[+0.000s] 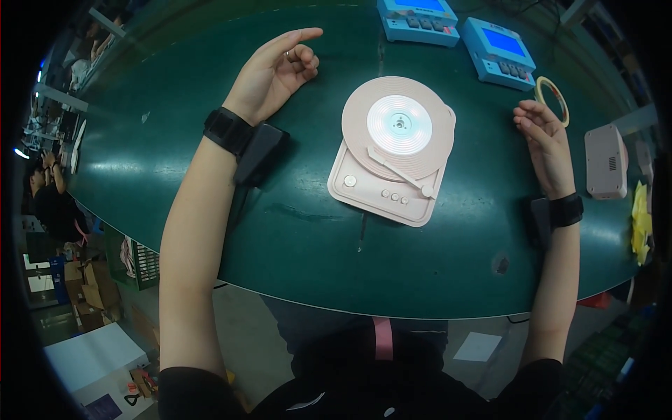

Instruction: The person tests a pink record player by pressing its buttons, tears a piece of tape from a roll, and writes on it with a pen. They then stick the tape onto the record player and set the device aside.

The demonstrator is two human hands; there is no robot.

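Note:
A pale pink toy record player [371,192] lies on the green table, slightly turned. Its round pink disc [358,105] has a shiny white-silver centre, and a tonearm [399,171] rests across the disc's near edge. To the left of the player, my left hand [273,73] hovers with the index finger stretched out and the other fingers loosely curled around nothing. My right hand [547,147] is at the right, fingers bent and relaxed, beside a roll of tape [565,105]. Neither hand touches the player. Each wrist wears a black strap with a dark box.
Two blue devices with lit screens [418,21] [500,56] stand at the far side. A second pink unit [605,162] and a yellow wrapper [640,224] lie at the right edge. Farther left, another person [56,203] works; a green crate [140,262] stands below the table edge.

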